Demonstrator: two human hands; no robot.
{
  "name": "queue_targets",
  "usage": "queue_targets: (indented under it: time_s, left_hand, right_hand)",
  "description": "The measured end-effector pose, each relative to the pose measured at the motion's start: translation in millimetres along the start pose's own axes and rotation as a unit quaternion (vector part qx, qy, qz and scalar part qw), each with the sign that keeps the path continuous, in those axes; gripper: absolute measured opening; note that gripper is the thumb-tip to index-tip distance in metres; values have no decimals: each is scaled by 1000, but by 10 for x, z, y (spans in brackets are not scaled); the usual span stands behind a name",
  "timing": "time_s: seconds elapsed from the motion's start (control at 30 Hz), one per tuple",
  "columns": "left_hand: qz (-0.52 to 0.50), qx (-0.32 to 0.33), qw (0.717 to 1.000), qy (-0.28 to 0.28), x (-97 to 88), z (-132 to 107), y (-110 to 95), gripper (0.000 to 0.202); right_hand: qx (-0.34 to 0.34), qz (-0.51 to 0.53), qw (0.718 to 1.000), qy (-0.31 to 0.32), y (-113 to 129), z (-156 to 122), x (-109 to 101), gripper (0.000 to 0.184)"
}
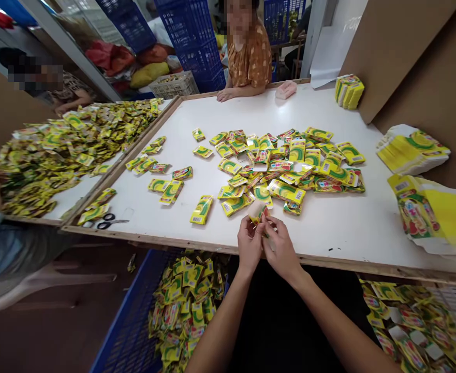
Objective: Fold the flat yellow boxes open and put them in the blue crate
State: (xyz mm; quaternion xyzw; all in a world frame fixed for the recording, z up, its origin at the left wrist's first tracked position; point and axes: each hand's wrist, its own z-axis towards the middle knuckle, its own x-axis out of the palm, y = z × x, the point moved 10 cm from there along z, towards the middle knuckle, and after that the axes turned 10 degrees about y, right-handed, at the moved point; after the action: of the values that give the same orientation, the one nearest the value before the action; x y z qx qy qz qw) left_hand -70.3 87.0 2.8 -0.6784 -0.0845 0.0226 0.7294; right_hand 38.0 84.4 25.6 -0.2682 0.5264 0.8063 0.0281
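A small yellow, green and red printed carton (255, 211) with a white flap is held between my two hands over the table's near edge. My left hand (250, 242) pinches it from the left side. From the right, the fingers of my right hand (278, 239) close on it as well, partly covering it. Just beyond my hands lies a loose pile of similar cartons (285, 191) on the white table (328, 228). One single carton (202, 209) rests a little left of my hands.
Black-handled scissors (109, 221) lie near the left front edge. Stacks of flat cartons (414, 147) stand on the right. A blue crate (122, 311) full of cartons sits below. Across the table is a person (249, 57); other people sit at a heaped table (72, 191) leftward.
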Motion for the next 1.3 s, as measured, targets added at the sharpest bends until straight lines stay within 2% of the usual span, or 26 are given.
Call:
queue_targets:
  time_s: [0.1, 0.23, 0.4, 0.5, 0.6, 0.7, 0.83, 0.9, 0.97, 1.07, 1.13, 1.3]
  left_hand:
    - [-3, -4, 999, 47, 138, 104, 53, 28]
    - [-7, -11, 990, 142, 471, 137, 102, 35]
    - [-9, -23, 990, 141, 655, 53, 191, 41]
    - [14, -32, 985, 171, 735, 42, 254, 28]
    - [31, -33, 982, 184, 749, 72, 281, 14]
    - [31, -30, 981, 191, 749, 91, 255, 16]
    - [-11, -34, 981, 188, 724, 112, 196, 54]
    - [-32, -46, 979, 196, 731, 135, 198, 65]
    - [-26, -50, 976, 208, 747, 164, 197, 58]
    - [-2, -38, 977, 208, 743, 207, 164, 33]
    - [9, -24, 980, 195, 724, 224, 122, 23]
    - [23, -14, 984, 176, 717, 228, 79, 18]
  right_hand:
    - [32, 17, 998, -45, -185, -91, -308, 38]
    - [74, 100, 988, -94, -494, -138, -643, 31]
    - [105, 145, 979, -98, -750, -239, -766, 31]
    - [112, 136, 982, -66, -820, -260, -762, 31]
    - [112, 123, 986, -18, -848, -217, -746, 27]
    - [99, 119, 988, -1, -823, -158, -768, 25]
    - [72, 118, 989, -42, -763, -134, -826, 25]
    - [87, 141, 984, -71, -818, -156, -849, 37]
    - [93, 154, 981, -75, -853, -161, -853, 42]
    - [65, 137, 987, -51, -796, -128, -863, 23]
    - [49, 127, 990, -45, -746, -111, -884, 20]
    - [56, 99, 992, -55, -688, -92, -908, 22]
